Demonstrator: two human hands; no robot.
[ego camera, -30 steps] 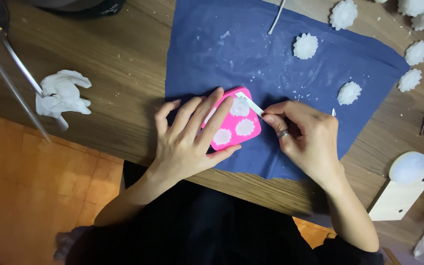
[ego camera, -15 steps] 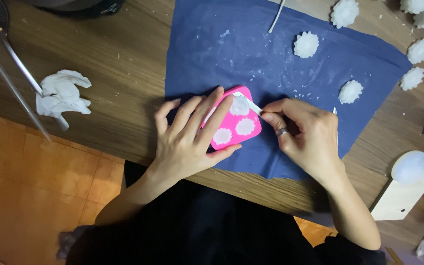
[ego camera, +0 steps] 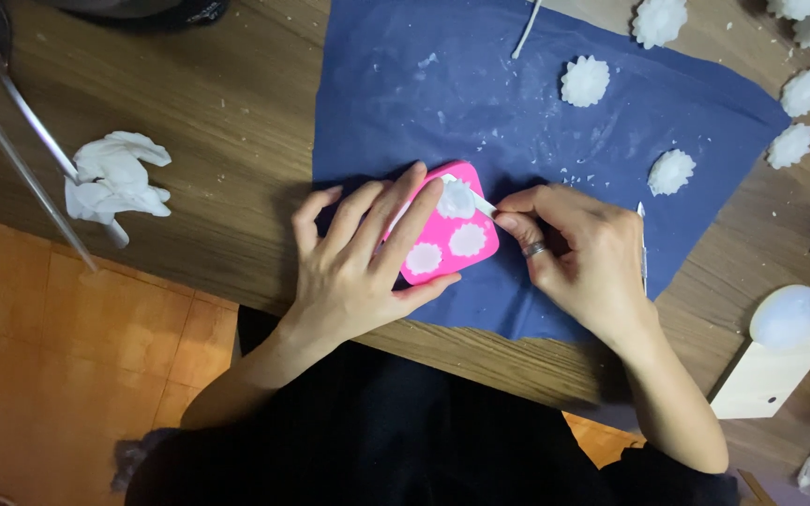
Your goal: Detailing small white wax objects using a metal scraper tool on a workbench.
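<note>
On blue cloth (ego camera: 480, 112) — one pink mould (ego camera: 442, 253), three filled cavities — two white flowers (ego camera: 585, 81).

A crumpled white cloth (ego camera: 114, 183) lies on the wooden table (ego camera: 217, 122) at nine o'clock. White flower-shaped castings (ego camera: 585, 81) sit scattered from twelve to two o'clock, some on the blue sheet (ego camera: 442, 103), others on bare wood. A pale dome (ego camera: 787, 316) rests on a cream card (ego camera: 772, 375) at four o'clock.
</note>
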